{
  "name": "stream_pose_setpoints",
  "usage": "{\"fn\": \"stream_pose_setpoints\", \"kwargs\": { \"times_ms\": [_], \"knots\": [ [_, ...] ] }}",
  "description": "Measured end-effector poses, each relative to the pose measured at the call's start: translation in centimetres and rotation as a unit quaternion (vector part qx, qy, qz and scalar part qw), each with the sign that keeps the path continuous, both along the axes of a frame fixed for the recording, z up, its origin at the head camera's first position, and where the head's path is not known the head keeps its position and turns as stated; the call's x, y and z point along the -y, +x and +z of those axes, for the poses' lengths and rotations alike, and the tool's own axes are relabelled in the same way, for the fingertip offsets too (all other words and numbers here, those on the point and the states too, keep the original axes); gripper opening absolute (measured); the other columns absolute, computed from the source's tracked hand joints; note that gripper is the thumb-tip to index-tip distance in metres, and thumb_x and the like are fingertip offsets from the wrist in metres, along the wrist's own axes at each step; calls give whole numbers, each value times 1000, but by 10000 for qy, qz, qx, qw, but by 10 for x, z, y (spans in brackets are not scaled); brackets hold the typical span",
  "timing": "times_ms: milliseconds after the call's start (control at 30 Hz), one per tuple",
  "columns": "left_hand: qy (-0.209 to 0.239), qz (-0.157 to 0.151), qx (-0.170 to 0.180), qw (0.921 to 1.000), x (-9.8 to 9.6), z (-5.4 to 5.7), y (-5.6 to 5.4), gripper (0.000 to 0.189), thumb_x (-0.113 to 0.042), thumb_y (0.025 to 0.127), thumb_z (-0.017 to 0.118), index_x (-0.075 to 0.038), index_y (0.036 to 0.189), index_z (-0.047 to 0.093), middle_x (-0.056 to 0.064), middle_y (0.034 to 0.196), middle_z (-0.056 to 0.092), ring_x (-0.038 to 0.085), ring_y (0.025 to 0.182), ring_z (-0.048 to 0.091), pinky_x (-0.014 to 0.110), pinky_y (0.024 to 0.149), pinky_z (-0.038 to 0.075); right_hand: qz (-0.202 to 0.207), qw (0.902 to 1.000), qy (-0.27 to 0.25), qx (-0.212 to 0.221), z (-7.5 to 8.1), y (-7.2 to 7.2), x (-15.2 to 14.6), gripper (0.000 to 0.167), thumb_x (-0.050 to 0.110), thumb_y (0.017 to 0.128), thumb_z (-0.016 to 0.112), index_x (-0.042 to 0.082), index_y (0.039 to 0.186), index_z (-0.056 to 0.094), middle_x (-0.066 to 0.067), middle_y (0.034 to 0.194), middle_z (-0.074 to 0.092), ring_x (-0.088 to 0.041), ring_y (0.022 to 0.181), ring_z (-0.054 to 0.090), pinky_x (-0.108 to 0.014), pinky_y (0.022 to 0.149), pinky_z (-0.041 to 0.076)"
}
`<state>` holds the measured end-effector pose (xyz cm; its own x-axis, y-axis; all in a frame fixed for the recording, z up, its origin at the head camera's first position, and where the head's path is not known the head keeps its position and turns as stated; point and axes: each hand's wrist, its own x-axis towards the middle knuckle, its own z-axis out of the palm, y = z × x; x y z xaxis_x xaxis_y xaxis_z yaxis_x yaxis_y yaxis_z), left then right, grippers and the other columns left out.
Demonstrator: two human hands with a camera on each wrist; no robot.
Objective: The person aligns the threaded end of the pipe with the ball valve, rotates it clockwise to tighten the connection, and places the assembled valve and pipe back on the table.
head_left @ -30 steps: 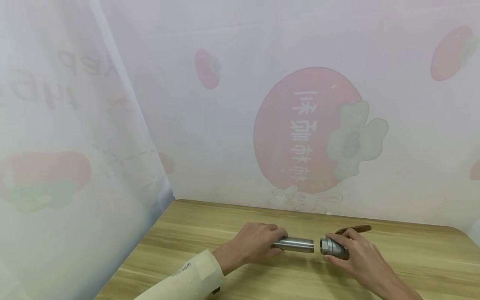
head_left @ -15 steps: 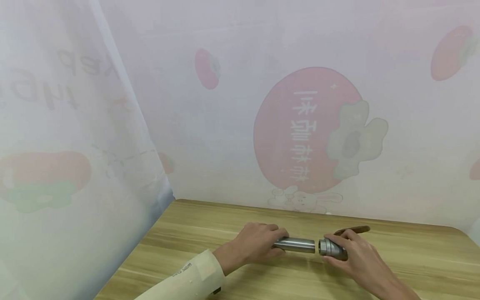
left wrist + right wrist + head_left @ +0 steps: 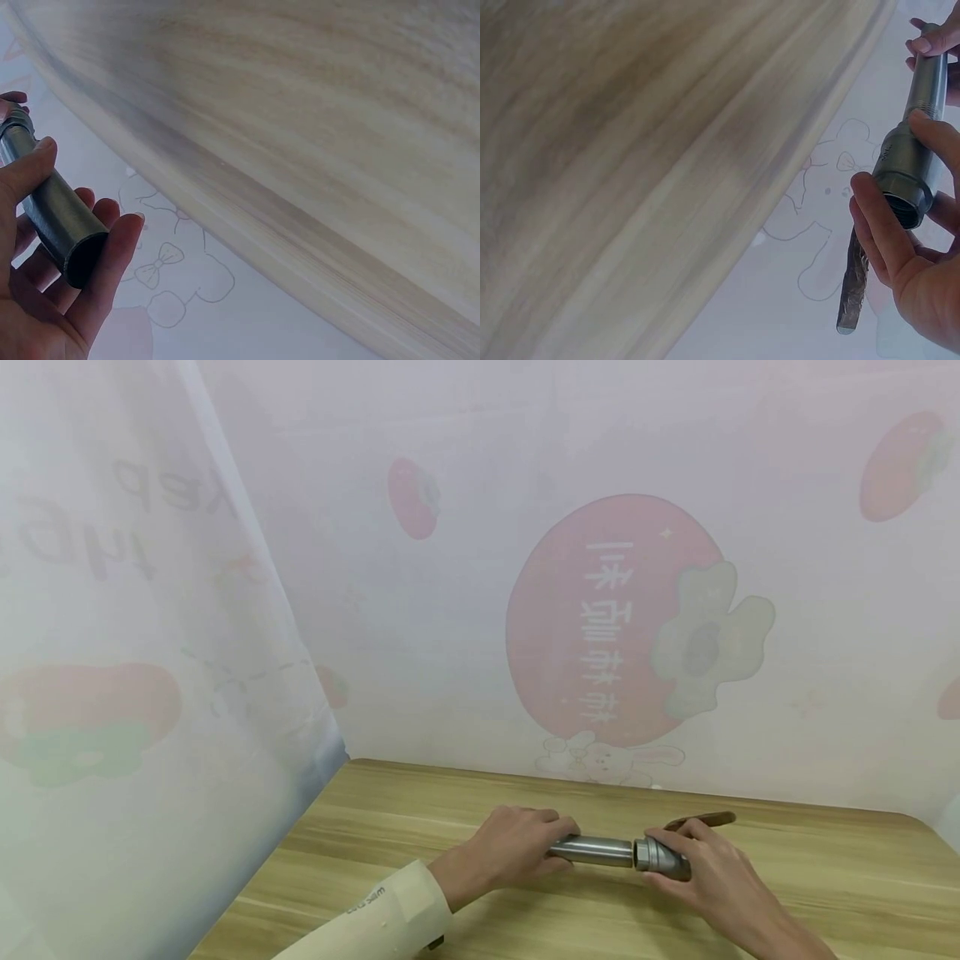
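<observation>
In the head view my left hand [image 3: 512, 847] grips a smooth steel pipe [image 3: 600, 850] by its left part, above the table. The left wrist view shows the pipe's hollow near end, with thumb and fingers round the tube. My right hand [image 3: 712, 872] holds a grey metal ball valve [image 3: 654, 857] with a hexagonal end facing the pipe. Its long brownish lever [image 3: 712, 819] points to the back right. Pipe and valve are lined up end to end; I cannot tell whether they touch. In the right wrist view the valve's other opening [image 3: 907, 206] is threaded.
Below both hands lies a wood-grain table [image 3: 390, 810]. Pale printed curtains [image 3: 450, 610] with red fruit and rabbit drawings hang behind it and along the left side. A cream sleeve [image 3: 382, 914] covers the left forearm.
My right hand has moved slightly left with the valve, narrowing the gap to the pipe's end. The pipe has shifted a little to the right in my left hand's grip.
</observation>
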<state>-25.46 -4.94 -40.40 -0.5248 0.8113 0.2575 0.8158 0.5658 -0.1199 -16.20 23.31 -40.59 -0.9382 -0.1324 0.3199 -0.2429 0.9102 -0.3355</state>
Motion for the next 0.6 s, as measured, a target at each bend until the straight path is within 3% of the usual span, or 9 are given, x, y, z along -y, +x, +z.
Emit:
{"fn": "stream_pose_setpoints", "kwargs": {
  "times_ms": [600],
  "knots": [
    [77, -56, 18, 10000, -2, -2, 0, 39, -52, 97, 81, -30, 128, 73, -15, 101, 76, -7, 73, 55, 11, 59, 44, 109, 9999, -1, 23, -1, -2, 1, 55, 39, 83, 95, 14, 130, 80, -1, 106, 66, -5, 76, 50, -20, 60, 45]
  ]
}}
